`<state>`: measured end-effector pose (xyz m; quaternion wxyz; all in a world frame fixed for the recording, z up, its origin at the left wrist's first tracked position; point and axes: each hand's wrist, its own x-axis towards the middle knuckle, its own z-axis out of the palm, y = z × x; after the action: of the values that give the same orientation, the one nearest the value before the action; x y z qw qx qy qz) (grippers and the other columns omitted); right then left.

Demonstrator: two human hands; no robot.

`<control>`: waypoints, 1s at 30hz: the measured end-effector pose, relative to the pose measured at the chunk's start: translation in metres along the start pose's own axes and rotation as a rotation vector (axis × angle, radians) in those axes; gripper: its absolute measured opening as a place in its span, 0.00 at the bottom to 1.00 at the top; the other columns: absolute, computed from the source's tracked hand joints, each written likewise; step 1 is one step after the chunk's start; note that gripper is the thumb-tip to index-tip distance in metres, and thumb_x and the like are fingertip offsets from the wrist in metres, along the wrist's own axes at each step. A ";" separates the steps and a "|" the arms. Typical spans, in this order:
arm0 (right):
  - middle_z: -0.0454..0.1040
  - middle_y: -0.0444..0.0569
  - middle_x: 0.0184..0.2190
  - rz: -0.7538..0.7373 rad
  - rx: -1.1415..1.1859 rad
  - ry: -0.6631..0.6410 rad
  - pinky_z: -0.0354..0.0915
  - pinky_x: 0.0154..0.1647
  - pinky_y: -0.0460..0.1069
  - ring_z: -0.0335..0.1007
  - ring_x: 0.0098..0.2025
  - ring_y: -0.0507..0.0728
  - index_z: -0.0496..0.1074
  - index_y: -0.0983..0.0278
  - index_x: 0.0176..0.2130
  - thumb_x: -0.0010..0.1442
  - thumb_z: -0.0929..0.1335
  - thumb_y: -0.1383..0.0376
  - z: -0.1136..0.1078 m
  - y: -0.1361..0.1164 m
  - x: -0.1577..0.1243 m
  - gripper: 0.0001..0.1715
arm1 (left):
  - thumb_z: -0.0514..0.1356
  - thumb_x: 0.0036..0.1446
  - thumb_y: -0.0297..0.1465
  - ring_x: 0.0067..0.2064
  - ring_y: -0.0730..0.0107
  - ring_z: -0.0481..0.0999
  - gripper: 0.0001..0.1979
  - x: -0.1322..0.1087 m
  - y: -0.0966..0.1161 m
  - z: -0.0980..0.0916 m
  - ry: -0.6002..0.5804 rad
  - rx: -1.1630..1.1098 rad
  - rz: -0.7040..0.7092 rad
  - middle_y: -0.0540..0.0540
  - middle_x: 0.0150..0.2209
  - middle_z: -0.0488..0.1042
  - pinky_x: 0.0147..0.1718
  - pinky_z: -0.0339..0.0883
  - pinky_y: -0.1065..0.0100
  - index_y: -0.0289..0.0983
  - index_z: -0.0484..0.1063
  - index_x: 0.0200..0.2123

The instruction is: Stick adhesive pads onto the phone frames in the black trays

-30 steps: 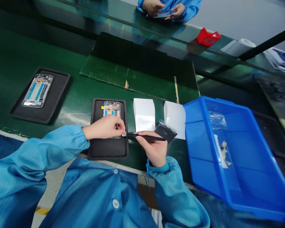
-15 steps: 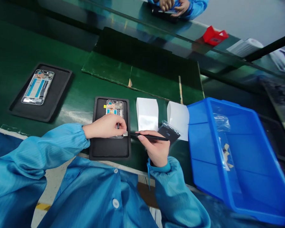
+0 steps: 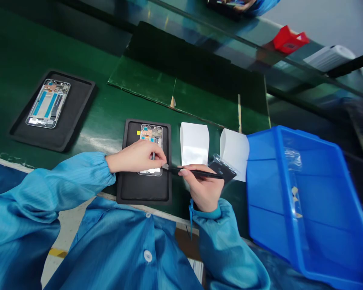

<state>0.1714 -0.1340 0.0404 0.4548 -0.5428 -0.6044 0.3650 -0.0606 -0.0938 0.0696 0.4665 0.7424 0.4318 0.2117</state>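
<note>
My left hand (image 3: 137,156) reaches over an opened phone (image 3: 151,133) lying in a black tray (image 3: 143,193). Its thumb and forefinger are pinched together at the phone's right side, and whatever they hold is too small to make out. My right hand (image 3: 204,187) grips slim black tweezers (image 3: 199,173), whose tips point left and meet the left fingertips. The phone's inside faces up, with a yellow tab (image 3: 138,132) at its upper left edge; my left hand hides its middle.
Another opened phone (image 3: 48,104) lies in a black tray (image 3: 74,119) at left. Two folded white sheets (image 3: 195,139) and a dark, film-wrapped flat piece (image 3: 222,169) lie right of my tray. A blue bin (image 3: 263,177) stands at right; a red holder (image 3: 290,39) is behind.
The whole view has shifted a little. A small white piece seen between the left fingertips and the tweezers is now hardly visible. Both hands keep about the same pose.
</note>
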 end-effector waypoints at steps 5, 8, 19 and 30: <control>0.79 0.48 0.27 -0.006 -0.008 0.034 0.75 0.28 0.51 0.77 0.26 0.57 0.78 0.62 0.31 0.55 0.76 0.61 0.005 -0.008 0.008 0.07 | 0.60 0.57 0.30 0.31 0.74 0.73 0.09 -0.009 -0.007 -0.028 0.195 0.118 -0.056 0.50 0.32 0.78 0.32 0.63 0.73 0.36 0.79 0.38; 0.79 0.47 0.27 0.019 -0.011 0.025 0.74 0.26 0.50 0.76 0.25 0.55 0.78 0.62 0.31 0.55 0.76 0.61 0.011 -0.010 0.016 0.07 | 0.59 0.57 0.29 0.32 0.73 0.73 0.07 -0.018 -0.018 -0.045 0.262 0.257 -0.033 0.50 0.34 0.77 0.33 0.63 0.72 0.36 0.77 0.37; 0.76 0.46 0.22 0.179 0.120 -0.105 0.73 0.27 0.49 0.74 0.24 0.55 0.76 0.65 0.31 0.53 0.76 0.55 0.061 -0.017 0.063 0.16 | 0.56 0.64 0.29 0.38 0.66 0.71 0.08 -0.022 -0.060 -0.030 0.347 0.565 0.269 0.46 0.35 0.75 0.40 0.66 0.65 0.36 0.75 0.38; 0.76 0.47 0.22 0.255 0.116 -0.132 0.71 0.23 0.47 0.73 0.22 0.53 0.76 0.65 0.32 0.53 0.77 0.57 0.067 -0.013 0.070 0.14 | 0.55 0.65 0.29 0.36 0.66 0.67 0.08 -0.018 -0.060 -0.025 0.377 0.608 0.262 0.46 0.34 0.73 0.37 0.64 0.64 0.36 0.74 0.38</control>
<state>0.1039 -0.0628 0.0422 0.3947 -0.5629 -0.5371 0.4888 -0.1150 -0.0844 0.0304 0.1063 0.8438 0.4547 0.2646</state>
